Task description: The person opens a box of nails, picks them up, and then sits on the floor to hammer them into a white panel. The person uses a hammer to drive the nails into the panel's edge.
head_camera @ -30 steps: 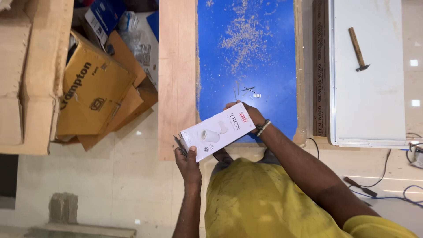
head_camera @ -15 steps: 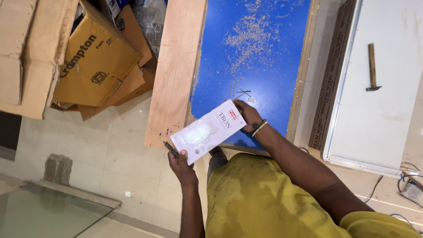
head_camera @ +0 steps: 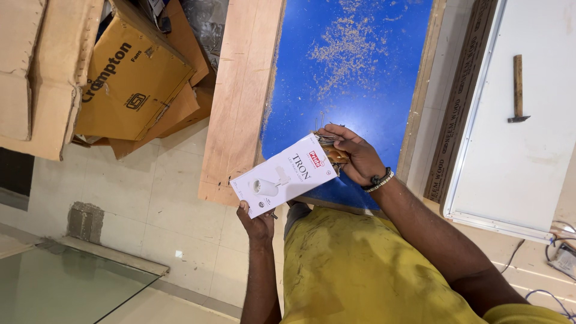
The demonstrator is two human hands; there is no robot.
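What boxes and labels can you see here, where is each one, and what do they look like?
Small white oblong carton: held between left hand and right hand, over the blue board's near edge; lamp picture, small red mark, dark lettering.
Large brown cardboard box: upper left on the floor, flaps open, black lettering and a square emblem.
Plain brown cardboard box: far left, no print visible.
Dark brown wooden strip: right, beside the white panel, pale lettering along it.

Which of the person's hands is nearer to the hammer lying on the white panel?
Right. The right hand grips the white box's upper end, on the hammer's side; the left hand holds the box's lower end, farther away.
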